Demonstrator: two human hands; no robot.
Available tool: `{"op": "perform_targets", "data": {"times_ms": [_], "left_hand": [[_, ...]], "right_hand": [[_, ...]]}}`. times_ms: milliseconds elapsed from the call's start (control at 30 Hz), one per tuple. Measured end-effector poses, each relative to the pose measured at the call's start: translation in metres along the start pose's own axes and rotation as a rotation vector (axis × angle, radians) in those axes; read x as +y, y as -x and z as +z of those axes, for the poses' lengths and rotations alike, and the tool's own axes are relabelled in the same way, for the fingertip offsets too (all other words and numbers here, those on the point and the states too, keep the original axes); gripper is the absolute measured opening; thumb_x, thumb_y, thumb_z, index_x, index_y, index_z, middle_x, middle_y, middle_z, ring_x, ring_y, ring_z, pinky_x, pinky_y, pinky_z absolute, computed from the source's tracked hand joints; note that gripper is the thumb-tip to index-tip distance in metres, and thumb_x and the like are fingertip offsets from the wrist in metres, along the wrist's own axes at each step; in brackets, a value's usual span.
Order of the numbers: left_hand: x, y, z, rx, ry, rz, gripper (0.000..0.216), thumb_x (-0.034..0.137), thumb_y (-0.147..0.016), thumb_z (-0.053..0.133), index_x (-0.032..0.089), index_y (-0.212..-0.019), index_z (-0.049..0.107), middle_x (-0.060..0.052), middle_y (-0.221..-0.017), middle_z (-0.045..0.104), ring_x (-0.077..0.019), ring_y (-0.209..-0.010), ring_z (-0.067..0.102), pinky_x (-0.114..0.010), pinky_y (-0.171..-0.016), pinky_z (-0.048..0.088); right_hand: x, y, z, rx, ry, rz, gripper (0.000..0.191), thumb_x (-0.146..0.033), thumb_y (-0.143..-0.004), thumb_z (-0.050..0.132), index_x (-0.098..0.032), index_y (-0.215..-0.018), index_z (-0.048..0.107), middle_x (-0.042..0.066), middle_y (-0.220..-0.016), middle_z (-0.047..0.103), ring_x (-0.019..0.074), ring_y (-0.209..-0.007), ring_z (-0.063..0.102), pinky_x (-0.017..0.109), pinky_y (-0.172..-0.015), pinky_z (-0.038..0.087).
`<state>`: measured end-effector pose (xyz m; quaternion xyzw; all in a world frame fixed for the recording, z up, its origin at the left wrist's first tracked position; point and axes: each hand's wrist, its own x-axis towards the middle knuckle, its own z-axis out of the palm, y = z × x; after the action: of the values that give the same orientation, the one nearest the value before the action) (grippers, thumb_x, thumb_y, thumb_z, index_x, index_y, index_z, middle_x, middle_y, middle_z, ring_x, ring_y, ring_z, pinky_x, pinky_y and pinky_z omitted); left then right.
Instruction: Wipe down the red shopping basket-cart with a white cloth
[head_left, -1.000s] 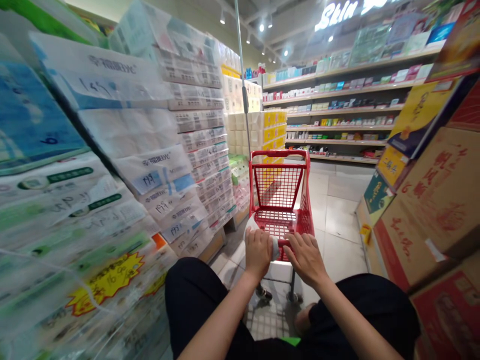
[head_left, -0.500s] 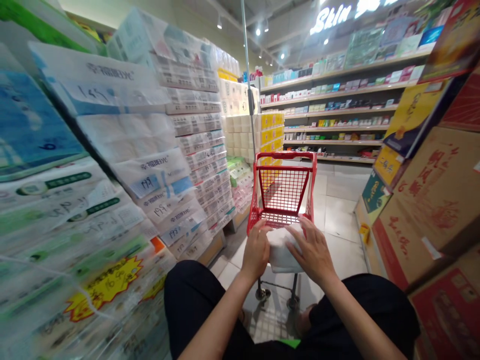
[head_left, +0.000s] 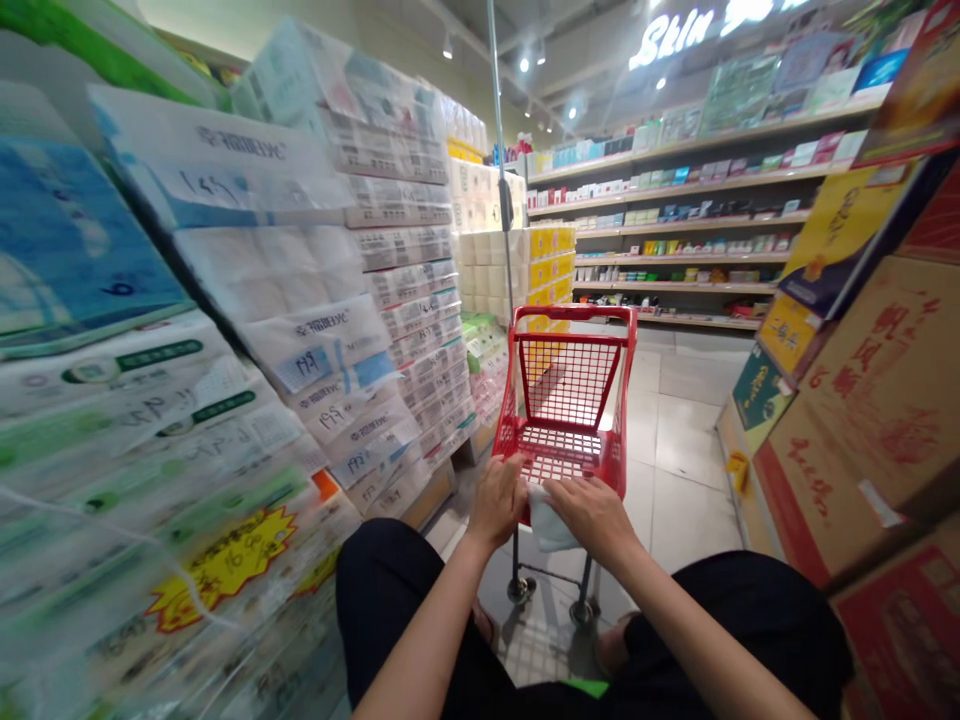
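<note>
A white cloth hangs in front of the near edge of a small red shopping cart. My right hand is closed over the cloth's upper right part, fingers pointing left. At the cloth's left edge, my left hand has its fingers curled and pressed together; its fingertips are partly hidden. Both hands are close to the cart's near rim, and whether they touch it is hard to tell. The cart's red grid basket shows nothing inside.
Tall stacks of wrapped tissue packs line the left side. Cardboard boxes are piled at the right. Beyond the cart, a tiled floor leads to shelves of small products. My bent knees flank the cart's wheels.
The cloth was bunched wide between both spread hands above the cart's near edge. Now it hangs narrower and lower, the fingers have closed, and both hands have shifted slightly left and down.
</note>
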<state>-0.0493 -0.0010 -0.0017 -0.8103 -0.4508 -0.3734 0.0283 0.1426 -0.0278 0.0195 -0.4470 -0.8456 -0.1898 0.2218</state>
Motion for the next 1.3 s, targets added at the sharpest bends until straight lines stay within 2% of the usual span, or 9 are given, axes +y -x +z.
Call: {"op": "perform_targets", "data": {"times_ms": [100,200,367,567,667,800,1033,1167,1300], "left_hand": [[-0.008,0.0,-0.006,-0.021,-0.036,0.024,0.028,0.023,-0.096,0.034,0.022,-0.119,0.05,-0.004,-0.107,0.061,-0.0181,-0.1,0.054,-0.041,-0.108,0.032],[-0.011,-0.001,-0.01,-0.049,-0.068,0.032,0.023,0.025,-0.096,0.034,0.022,-0.097,0.057,-0.002,-0.091,0.059,-0.0168,-0.092,0.053,-0.039,-0.107,0.032],[-0.009,-0.005,-0.012,-0.06,-0.064,0.051,0.028,0.028,-0.096,0.037,0.021,-0.075,0.054,0.0,-0.077,0.052,-0.0151,-0.084,0.05,-0.038,-0.105,0.034],[0.0,-0.007,-0.007,-0.019,-0.063,0.013,0.025,0.027,-0.094,0.042,0.021,-0.075,0.058,-0.001,-0.077,0.052,-0.0166,-0.083,0.049,-0.039,-0.102,0.034],[0.004,-0.005,-0.005,-0.011,-0.055,0.003,0.024,0.025,-0.093,0.041,0.022,-0.081,0.061,-0.001,-0.079,0.054,-0.0175,-0.085,0.049,-0.04,-0.101,0.035],[0.001,-0.004,-0.006,-0.019,-0.04,0.018,0.027,0.024,-0.094,0.038,0.021,-0.081,0.061,-0.002,-0.078,0.054,-0.0176,-0.084,0.048,-0.041,-0.099,0.035],[-0.015,-0.001,-0.017,-0.064,-0.02,0.042,0.033,0.028,-0.096,0.038,0.021,-0.069,0.055,0.0,-0.071,0.051,-0.0164,-0.08,0.047,-0.038,-0.097,0.036],[-0.022,0.004,-0.024,-0.084,-0.017,0.048,0.034,0.029,-0.096,0.037,0.02,-0.067,0.052,0.0,-0.072,0.051,-0.0159,-0.079,0.047,-0.036,-0.097,0.036],[-0.027,0.006,-0.028,-0.091,-0.022,0.055,0.033,0.029,-0.096,0.037,0.02,-0.068,0.052,0.0,-0.072,0.05,-0.0159,-0.08,0.046,-0.036,-0.096,0.036]], "right_hand": [[0.02,0.013,-0.011,0.008,-0.021,-0.042,0.02,-0.034,-0.097,0.045,-0.022,-0.096,0.062,0.002,-0.08,0.066,0.0151,-0.077,0.057,0.03,-0.076,0.035],[0.048,0.023,-0.021,-0.011,-0.056,-0.126,0.02,-0.033,-0.097,0.046,-0.023,-0.099,0.063,0.003,-0.089,0.068,0.0175,-0.092,0.058,0.033,-0.088,0.038],[0.07,0.03,-0.025,0.001,-0.12,-0.204,0.02,-0.028,-0.096,0.047,-0.026,-0.108,0.062,0.002,-0.106,0.067,0.019,-0.112,0.054,0.04,-0.106,0.033],[0.018,0.023,-0.014,0.074,-0.068,0.051,0.021,-0.027,-0.097,0.044,-0.023,-0.107,0.062,0.006,-0.096,0.067,0.0209,-0.096,0.057,0.039,-0.094,0.038],[-0.009,0.007,-0.002,0.048,-0.036,0.059,0.023,-0.027,-0.096,0.045,-0.022,-0.112,0.061,0.005,-0.086,0.067,0.0183,-0.081,0.057,0.034,-0.079,0.039],[-0.021,-0.005,0.009,0.057,-0.026,0.061,0.023,-0.029,-0.096,0.046,-0.024,-0.113,0.061,0.004,-0.082,0.066,0.0176,-0.078,0.058,0.031,-0.073,0.037],[0.027,0.025,-0.013,-0.021,-0.187,-0.147,0.039,-0.023,-0.096,0.044,-0.026,-0.135,0.048,0.005,-0.101,0.068,0.0181,-0.092,0.06,0.036,-0.089,0.044],[0.059,0.028,-0.027,-0.069,-0.375,-0.25,0.033,-0.026,-0.097,0.042,-0.028,-0.127,0.055,0.004,-0.115,0.066,0.018,-0.113,0.055,0.039,-0.104,0.04],[0.087,0.012,-0.018,-0.059,-0.424,-0.166,0.029,-0.03,-0.098,0.039,-0.025,-0.116,0.061,0.005,-0.119,0.064,0.0194,-0.123,0.049,0.04,-0.106,0.039]]}}
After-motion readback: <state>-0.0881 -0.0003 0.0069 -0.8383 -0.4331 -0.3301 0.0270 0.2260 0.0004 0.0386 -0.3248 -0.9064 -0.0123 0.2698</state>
